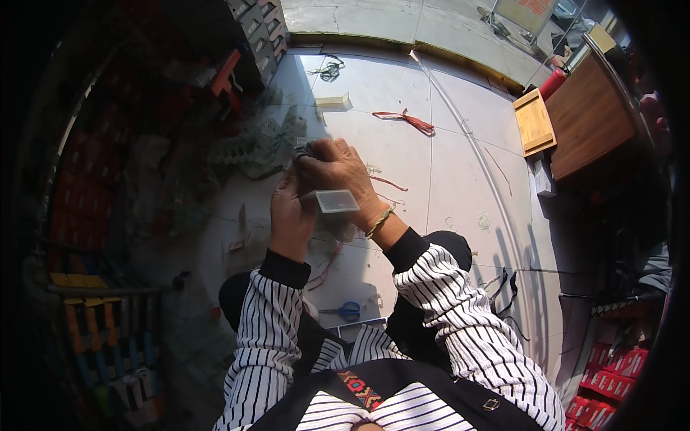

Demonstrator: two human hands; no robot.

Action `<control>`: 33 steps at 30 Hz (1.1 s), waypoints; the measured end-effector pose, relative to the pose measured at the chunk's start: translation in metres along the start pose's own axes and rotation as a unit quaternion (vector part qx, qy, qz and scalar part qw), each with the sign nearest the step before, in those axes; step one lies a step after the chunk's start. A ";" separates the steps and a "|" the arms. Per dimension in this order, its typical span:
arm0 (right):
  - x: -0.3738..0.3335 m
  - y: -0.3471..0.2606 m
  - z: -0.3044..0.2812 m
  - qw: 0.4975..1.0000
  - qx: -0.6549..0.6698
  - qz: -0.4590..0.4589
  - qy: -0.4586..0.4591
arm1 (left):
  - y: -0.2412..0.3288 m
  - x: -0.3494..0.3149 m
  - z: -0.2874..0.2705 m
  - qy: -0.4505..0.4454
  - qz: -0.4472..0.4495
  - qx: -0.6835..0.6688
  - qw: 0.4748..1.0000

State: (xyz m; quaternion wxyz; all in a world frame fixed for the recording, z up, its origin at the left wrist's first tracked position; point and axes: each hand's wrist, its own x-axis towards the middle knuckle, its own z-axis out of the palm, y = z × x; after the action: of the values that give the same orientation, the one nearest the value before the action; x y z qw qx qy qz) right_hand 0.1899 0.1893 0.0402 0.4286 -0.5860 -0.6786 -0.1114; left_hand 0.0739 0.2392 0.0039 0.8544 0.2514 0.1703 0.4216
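Both of my hands are together in front of me, above the tiled floor. My left hand [290,215] is closed around a long translucent plastic piece [337,202] with a flat rectangular end, which shows below my right hand. My right hand [336,167] is curled into a fist at the top of the same piece, its fingers pressed against the left hand. A dark greenish bit shows at its far end; I cannot make out what it is. Beyond my hands, to the left, lies a heap of clear plastic pieces [266,140].
An orange-red tied string bundle [406,122], a dark green string tangle [330,70] and a pale folded strip [333,103] lie on the floor. Blue-handled scissors [348,310] rest near my knees. Shelves with red goods stand left; a wooden board [535,123] leans by a brown cabinet [596,115] right.
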 end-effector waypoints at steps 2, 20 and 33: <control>-0.001 -0.003 -0.004 0.996 -0.060 0.021 -0.060 | -0.001 0.000 -0.002 -0.004 0.009 0.026 1.000; -0.005 0.016 -0.013 0.975 0.203 0.093 0.010 | 0.024 -0.009 0.017 0.104 0.021 0.102 0.989; -0.010 0.011 0.001 0.949 0.272 0.086 -0.132 | 0.012 -0.013 0.017 0.031 0.011 0.078 0.996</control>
State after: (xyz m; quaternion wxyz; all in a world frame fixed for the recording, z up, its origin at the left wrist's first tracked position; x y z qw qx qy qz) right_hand 0.1991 0.1860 0.0284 0.4858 -0.5129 -0.6810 0.1929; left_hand 0.0672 0.2300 0.0255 0.8219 0.3062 0.2264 0.4236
